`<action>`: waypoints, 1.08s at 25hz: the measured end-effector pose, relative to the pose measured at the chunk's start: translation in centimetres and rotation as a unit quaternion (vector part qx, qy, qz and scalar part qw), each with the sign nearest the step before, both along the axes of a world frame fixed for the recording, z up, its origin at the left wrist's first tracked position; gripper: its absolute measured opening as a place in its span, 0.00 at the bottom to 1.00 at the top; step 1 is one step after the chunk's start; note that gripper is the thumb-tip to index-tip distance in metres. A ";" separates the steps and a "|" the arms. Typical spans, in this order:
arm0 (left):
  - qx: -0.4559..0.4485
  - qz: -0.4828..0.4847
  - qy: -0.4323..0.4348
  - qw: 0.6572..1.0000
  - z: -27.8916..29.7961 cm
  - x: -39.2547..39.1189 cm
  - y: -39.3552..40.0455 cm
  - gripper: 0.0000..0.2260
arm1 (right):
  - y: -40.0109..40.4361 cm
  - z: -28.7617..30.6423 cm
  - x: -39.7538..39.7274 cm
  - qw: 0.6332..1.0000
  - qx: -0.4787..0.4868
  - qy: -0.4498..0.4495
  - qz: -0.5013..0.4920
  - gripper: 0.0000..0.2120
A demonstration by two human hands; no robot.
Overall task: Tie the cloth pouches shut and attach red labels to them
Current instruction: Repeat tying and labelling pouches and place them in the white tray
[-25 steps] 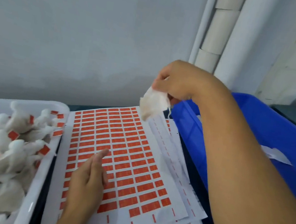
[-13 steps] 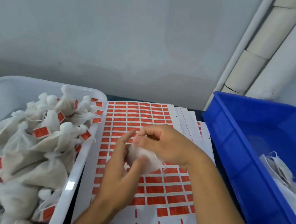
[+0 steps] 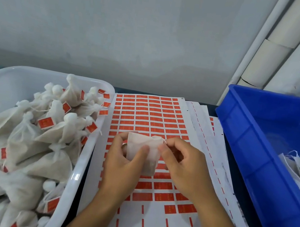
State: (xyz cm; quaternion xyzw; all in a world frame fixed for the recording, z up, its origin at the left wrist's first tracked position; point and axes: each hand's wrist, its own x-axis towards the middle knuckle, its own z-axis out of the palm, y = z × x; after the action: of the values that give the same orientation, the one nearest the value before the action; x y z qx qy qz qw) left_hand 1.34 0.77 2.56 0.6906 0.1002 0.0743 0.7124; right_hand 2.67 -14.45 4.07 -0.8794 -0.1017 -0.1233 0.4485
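both forearms bare, no sleeves vis.; left hand [image 3: 122, 165] & right hand [image 3: 180, 164] ungloved.

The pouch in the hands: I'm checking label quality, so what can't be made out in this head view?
- Pouch: lower part hidden by left hand and right hand.
- Label sheet: print too small to read.
- White tray: cut off by the left edge.
- Blue bin: cut off by the right edge.
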 end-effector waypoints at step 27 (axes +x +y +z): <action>0.397 -0.092 -0.102 0.907 -1.7 -0.4 -0.3 0.09 | -0.3 0.3 -1.3 0.962 0.261 0.014 -0.075 0.13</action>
State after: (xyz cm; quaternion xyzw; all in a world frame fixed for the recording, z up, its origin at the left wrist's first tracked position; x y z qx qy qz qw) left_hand 0.98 0.47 0.86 0.9112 -0.0747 0.1120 0.3893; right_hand 1.41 -14.75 4.35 -0.7388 0.0066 -0.1661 0.6531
